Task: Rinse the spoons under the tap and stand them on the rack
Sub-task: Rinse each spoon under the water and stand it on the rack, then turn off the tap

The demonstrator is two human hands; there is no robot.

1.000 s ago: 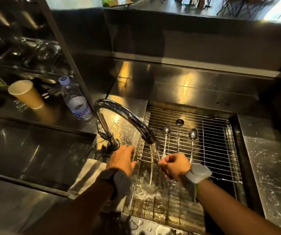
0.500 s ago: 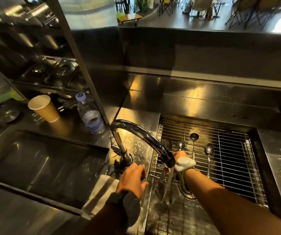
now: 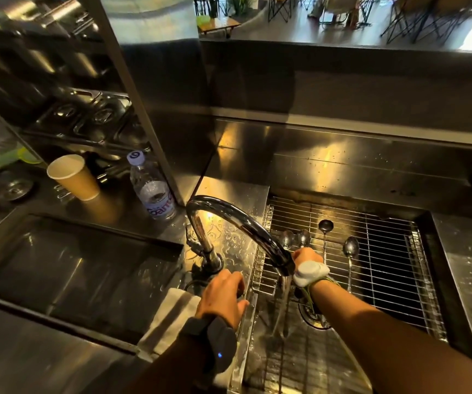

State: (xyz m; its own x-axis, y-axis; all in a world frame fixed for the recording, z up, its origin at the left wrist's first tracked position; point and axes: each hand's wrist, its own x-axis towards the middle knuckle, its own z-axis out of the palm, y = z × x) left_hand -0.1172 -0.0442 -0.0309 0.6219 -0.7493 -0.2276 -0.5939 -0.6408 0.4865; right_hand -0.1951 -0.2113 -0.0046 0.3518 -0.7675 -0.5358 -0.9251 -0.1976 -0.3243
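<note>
Several metal spoons lie on the wire rack (image 3: 377,251) over the sink, bowls pointing away: two side by side (image 3: 287,239) (image 3: 303,238), one farther back (image 3: 326,225) and one to the right (image 3: 351,247). My right hand (image 3: 306,255) is curled on the rack over the handles of the two left spoons, just right of the tap spout (image 3: 243,223); its fingers are hidden. Water (image 3: 284,302) runs from the spout into the sink. My left hand (image 3: 223,294) rests palm down on the sink's left edge by the tap base and holds nothing.
A folded white cloth (image 3: 172,314) lies under my left wrist. A water bottle (image 3: 152,189) and a paper cup (image 3: 72,177) stand on the counter at the back left. A second basin (image 3: 81,268) is at the left. The drain (image 3: 311,314) sits below my right wrist.
My right hand has left the water stream and moved back onto the rack, where one more spoon lies at the left. My left hand has stayed by the tap base. The view has tilted up.
</note>
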